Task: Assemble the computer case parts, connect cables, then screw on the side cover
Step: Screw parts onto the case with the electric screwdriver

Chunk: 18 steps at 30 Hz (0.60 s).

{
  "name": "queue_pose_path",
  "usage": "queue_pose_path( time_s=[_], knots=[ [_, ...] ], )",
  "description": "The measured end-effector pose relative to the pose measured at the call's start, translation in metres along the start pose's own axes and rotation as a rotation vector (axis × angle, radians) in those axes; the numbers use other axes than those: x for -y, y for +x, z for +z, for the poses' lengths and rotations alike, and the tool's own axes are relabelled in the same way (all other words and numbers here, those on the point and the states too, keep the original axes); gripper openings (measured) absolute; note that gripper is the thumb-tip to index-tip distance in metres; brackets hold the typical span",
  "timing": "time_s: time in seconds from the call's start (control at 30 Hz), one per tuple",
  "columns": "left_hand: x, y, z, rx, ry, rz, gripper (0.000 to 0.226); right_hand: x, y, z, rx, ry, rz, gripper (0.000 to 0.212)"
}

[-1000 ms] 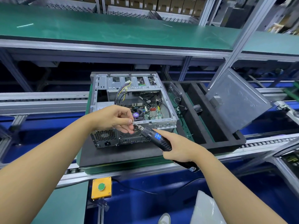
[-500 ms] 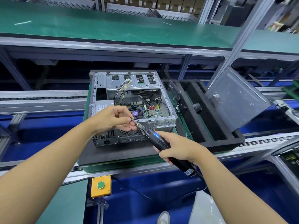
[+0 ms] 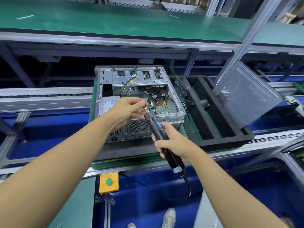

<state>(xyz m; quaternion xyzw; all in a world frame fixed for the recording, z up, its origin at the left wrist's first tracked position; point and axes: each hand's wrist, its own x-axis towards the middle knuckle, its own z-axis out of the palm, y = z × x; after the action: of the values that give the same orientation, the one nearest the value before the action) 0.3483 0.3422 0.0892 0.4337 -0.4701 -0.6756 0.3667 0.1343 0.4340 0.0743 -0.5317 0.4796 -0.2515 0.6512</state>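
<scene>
- My right hand [image 3: 171, 143] is gripping the screwdriver [image 3: 155, 126], its axis pointing up-left at my left hand [image 3: 127, 108]
- That hand is pinching the screwdriver's tip, over the open computer case [image 3: 139, 79]

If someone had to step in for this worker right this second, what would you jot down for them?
Left hand: fingers pinch the tip of the screwdriver; whether a screw sits there is too small to tell.
Right hand: grips the screwdriver's handle, above the computer case.
Case: lies open on the line, board and cables showing.
Side cover: off, leaning in the black tray to the right.
Done: cover not yet fitted. Left: fit the cover and screw it on.
</scene>
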Motion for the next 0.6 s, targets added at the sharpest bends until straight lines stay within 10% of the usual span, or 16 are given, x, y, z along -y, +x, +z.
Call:
queue_pose_path(
  time_s=[0.37,0.6],
  knots=[
    [-0.01,0.018,0.001,-0.067,0.123,-0.25,0.017,-0.023,0.001,0.033,-0.117,0.174,0.063,0.018],
    [-0.001,0.011,0.001,-0.002,0.45,-0.224,0.028,-0.053,-0.011,0.034,-0.027,0.163,-0.032,0.101]
  ],
)
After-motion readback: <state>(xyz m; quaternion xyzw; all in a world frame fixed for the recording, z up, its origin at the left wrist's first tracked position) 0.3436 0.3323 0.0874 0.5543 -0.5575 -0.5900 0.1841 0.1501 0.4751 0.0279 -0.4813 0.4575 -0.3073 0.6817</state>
